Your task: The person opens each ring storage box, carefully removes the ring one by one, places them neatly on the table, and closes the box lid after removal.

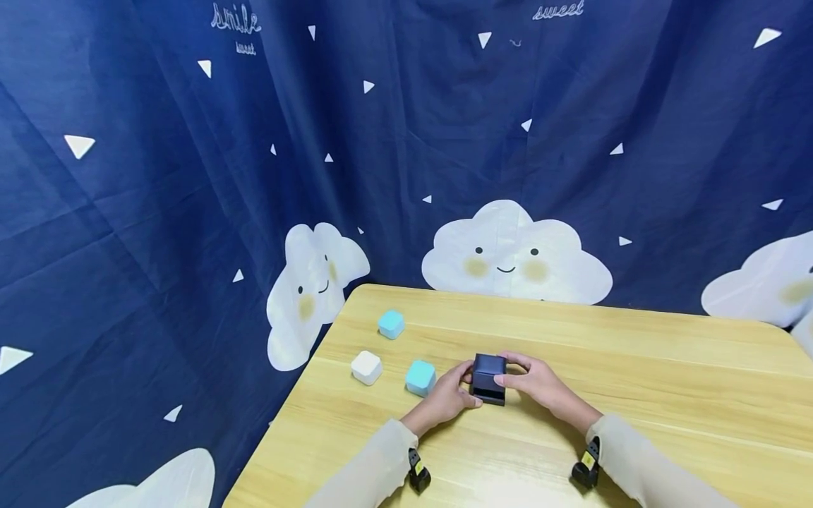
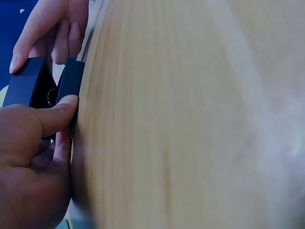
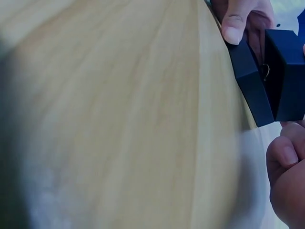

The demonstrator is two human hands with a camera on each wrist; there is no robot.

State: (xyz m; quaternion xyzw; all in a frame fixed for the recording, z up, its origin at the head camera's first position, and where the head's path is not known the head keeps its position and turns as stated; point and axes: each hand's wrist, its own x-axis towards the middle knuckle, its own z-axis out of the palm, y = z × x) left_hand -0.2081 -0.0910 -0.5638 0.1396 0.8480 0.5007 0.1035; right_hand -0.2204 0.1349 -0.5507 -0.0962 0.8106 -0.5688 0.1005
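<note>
Box (image 1: 489,379), small and dark, sits right in the grip, between two hands. The left hand (image 1: 447,397) pinches the bottom part (image 3: 250,88) from the left, with the thumb at the front. The right hand (image 1: 536,381) pinches the lid (image 1: 490,365) from the right. The lid tips up over the bottom part, and the gap faces the person. From above, the long way of the box points away from the person. The left hand is nearer the bottom, the right hand nearer the lid. One thin gold loop (image 3: 267,72) shows in the gap. Left of the grip are three blocks: one blue block (image 1: 420,377) near the left hand, then one white block (image 1: 366,367), and another blue block (image 1: 391,324) farther back. One wood table (image 1: 635,381) holds them all; past it hangs blue cloth (image 1: 406,141).
</note>
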